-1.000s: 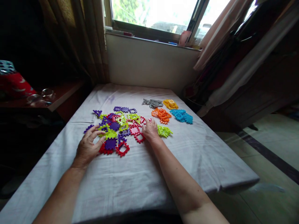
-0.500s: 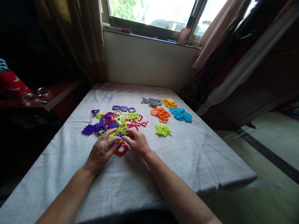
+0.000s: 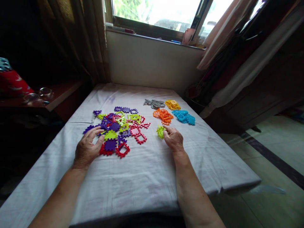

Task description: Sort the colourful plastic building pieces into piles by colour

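A mixed heap of flat plastic interlocking tiles with toothed edges lies left of centre, in purple, red and lime green. My left hand (image 3: pixel 87 146) is at the heap's near left side, thumb and fingers apart, close to a purple tile (image 3: pixel 110 145) and a lime-green tile (image 3: pixel 110 135). To the right, my right hand (image 3: pixel 174 138) is over the small lime-green pile (image 3: pixel 160 132), partly covering it. Its fingertips are pinched on a lime-green interlocking tile, mostly hidden by the fingers. Red frame tiles (image 3: pixel 123 150) lie between the hands.
Beyond my right hand are single-colour piles: orange (image 3: pixel 163 116), blue (image 3: pixel 183 117), yellow (image 3: pixel 172 104) and grey (image 3: pixel 154 104). A white cloth (image 3: pixel 142 180) covers the table. Eyeglasses (image 3: pixel 39 96) rest on a side surface at left.
My right hand has moved right from the mixed heap to the lime-green pile. My left hand has drawn back left, uncovering purple, red and green tiles.
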`<state>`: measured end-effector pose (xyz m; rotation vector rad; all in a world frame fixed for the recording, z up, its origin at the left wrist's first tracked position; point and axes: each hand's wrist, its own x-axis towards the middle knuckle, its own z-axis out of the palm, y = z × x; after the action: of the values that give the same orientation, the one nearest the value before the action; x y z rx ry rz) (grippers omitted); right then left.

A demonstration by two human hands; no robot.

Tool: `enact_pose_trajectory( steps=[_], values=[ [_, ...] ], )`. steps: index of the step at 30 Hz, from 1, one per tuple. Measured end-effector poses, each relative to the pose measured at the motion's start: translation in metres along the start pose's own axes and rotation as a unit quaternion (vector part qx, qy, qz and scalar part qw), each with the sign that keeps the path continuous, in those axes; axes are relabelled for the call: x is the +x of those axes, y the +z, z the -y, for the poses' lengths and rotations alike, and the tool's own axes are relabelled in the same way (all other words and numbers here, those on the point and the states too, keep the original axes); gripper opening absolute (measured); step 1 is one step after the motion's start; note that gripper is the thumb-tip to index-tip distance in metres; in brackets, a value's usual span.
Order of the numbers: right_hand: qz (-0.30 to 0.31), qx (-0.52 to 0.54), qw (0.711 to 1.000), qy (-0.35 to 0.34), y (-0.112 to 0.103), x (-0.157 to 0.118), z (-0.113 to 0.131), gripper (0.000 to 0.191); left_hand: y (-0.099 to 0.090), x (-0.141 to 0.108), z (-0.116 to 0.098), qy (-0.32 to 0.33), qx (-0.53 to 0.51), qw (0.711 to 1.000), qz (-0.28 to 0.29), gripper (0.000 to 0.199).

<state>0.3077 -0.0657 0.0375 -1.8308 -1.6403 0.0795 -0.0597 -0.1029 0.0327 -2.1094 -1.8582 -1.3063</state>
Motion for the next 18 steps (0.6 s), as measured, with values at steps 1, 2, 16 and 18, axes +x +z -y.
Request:
enact_pose_trajectory(
  steps=[1,2,16,18],
  values=[
    [0.0,-0.01,1.0,0.002,0.001,0.0,-0.002,0.037,0.0,0.0,0.003,-0.014,0.007,1.0,-0.002,0.031],
    [-0.001,-0.02,1.0,0.006,0.001,-0.001,-0.004,0.037,0.0,0.0,0.007,-0.025,0.014,1.0,0.001,0.032],
    [-0.055,0.024,0.986,-0.155,0.021,-0.02,0.032,0.024,0.009,-0.002,0.023,0.014,0.082,0.985,0.148,0.048],
    [-0.022,0.036,0.98,-0.193,0.026,-0.027,0.044,0.022,0.007,-0.003,0.017,0.041,0.081,0.98,0.176,0.049]
  ],
)
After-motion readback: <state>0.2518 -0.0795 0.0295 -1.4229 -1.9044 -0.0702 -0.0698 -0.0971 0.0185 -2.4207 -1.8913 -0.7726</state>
